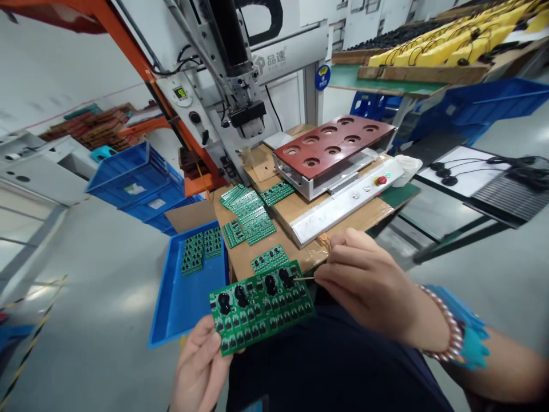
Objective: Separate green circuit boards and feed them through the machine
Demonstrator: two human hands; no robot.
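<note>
A green circuit board (pixel 262 312) with several glossy black blobs along its upper half is gripped at its lower left corner by my left hand (pixel 201 360). My right hand (pixel 369 286) pinches a thin, pale stick (pixel 305 278), perhaps wooden. The stick's far tip meets the rightmost black blob (pixel 286 278) on the board. Just behind the held board, another circuit board (pixel 270 259) lies on the bench. A spread of more green boards (pixel 253 214) lies farther back. To the left, a blue tray (pixel 206 306) holds a few boards with black parts.
A machine head (pixel 249 117) hangs over the bench. Right of the boards stands a reddish-brown fixture plate (pixel 334 143) with round holes, behind a white control bar (pixel 343 200) with a red button (pixel 380 180). Blue crates (pixel 132 177) are stacked at left; black cables (pixel 514 166) lie on a right-hand table.
</note>
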